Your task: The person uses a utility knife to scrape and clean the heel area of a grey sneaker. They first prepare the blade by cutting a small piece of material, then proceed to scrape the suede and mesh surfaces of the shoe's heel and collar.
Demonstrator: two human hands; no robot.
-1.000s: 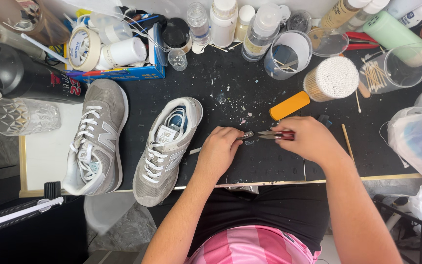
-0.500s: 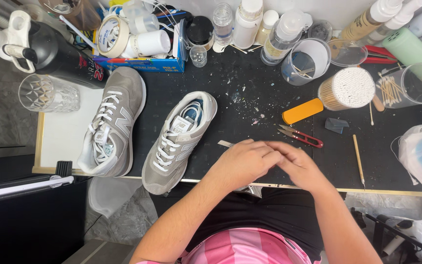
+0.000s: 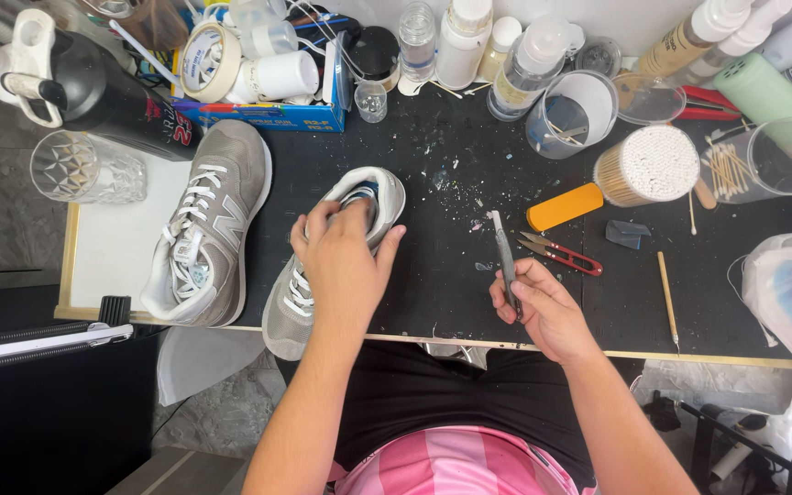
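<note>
Left hand (image 3: 346,261) clamped over heel collar of grey suede-and-mesh sneaker (image 3: 304,302), lying on black work mat (image 3: 433,275) beside matching grey sneaker (image 3: 208,229). Right hand (image 3: 543,307) closed round slim grey metal tool (image 3: 506,261), tip pointing away. Shoe likely light, upper soft; firmest hold probably at heel or sole. Red-handled snips (image 3: 561,254) near.

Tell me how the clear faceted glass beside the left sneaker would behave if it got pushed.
The faceted glass stands upright on a broad base, so it would probably slide rather than tip. It looks empty, so likely light. Being clear glass near the white board's left edge, it would probably break if knocked off.
</note>
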